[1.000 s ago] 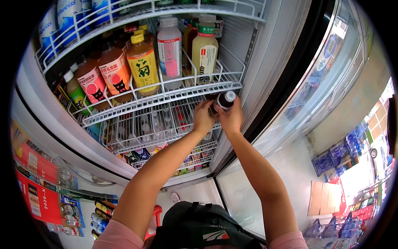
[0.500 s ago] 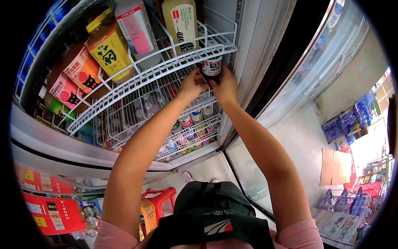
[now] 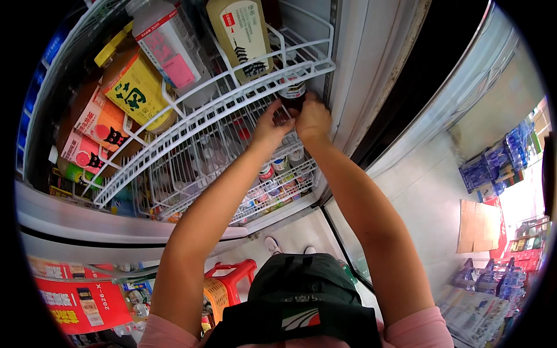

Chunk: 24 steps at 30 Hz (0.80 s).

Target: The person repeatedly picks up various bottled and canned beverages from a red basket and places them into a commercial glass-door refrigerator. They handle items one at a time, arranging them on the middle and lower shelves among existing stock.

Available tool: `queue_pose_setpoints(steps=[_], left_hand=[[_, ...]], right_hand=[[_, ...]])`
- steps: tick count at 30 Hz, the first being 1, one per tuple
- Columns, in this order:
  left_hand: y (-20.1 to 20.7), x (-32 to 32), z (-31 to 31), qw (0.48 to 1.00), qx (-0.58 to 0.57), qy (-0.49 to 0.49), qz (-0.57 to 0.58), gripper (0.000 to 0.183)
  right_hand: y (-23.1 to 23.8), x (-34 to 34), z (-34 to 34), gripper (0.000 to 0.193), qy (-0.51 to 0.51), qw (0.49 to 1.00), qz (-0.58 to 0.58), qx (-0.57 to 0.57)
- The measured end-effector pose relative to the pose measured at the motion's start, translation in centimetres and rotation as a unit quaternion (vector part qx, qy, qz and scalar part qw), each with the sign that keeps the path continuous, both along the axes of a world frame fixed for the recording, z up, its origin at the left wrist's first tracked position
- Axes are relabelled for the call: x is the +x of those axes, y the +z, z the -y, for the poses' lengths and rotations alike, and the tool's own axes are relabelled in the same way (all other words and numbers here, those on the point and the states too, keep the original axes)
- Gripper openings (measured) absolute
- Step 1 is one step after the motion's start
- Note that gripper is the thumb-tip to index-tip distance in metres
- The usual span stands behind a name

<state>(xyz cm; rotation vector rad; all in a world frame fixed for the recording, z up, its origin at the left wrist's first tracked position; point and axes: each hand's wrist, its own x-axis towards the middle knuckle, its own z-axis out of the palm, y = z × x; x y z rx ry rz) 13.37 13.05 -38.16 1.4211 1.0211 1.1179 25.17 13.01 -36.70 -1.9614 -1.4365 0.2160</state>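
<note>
Inside an open drinks fridge, a dark bottle with a white label (image 3: 294, 93) stands near the right wall, partly under the upper shelf's front rail. My right hand (image 3: 314, 120) is closed around its lower right side. Against the lower left of the same bottle, the fingers of my left hand (image 3: 271, 126) are curled. Part of the bottle is hidden behind my hands and the rail. On the white wire shelf (image 3: 191, 122) above stand a pale yellow bottle (image 3: 239, 37), a clear bottle with a pink label (image 3: 174, 52) and a yellow-labelled bottle (image 3: 136, 87).
Lower wire racks hold cups and small bottles (image 3: 280, 165). The glass door (image 3: 400, 168) stands open on my right. A red plastic stool (image 3: 235, 278) is beside me at lower left, near an orange basket (image 3: 216, 296). Wrapped blue bottle packs (image 3: 499, 162) stand far right.
The view has shifted slightly, so the shelf's bottles appear further left. Both hands stay at the dark bottle, whose label is now more tilted and closer to the rail.
</note>
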Motion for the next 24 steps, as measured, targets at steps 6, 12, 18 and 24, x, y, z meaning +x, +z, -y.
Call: queue_pose_setpoints(steps=[6, 12, 18, 24], left_hand=[[-1.8, 0.6, 1.3, 0.999, 0.019, -0.001, -0.028, 0.063], [-1.8, -0.7, 2.4, 0.978, 0.170, 0.046, -0.112, 0.065], [11.2, 1.0, 8.0, 0.957, 0.282, -0.059, -0.008, 0.060], [20.9, -1.3, 7.9, 0.929, 0.362, 0.059, 0.053, 0.064]], right_hand=[[-1.8, -0.2, -0.7, 0.051, -0.020, 0.996, -0.058, 0.060], [-1.8, -1.1, 4.5, 0.035, 0.063, 0.940, -0.246, 0.228], [9.8, -0.8, 7.9, 0.026, 0.204, 0.842, -0.313, 0.390], [19.4, -1.8, 6.3, 0.042, 0.248, 0.827, -0.304, 0.403]])
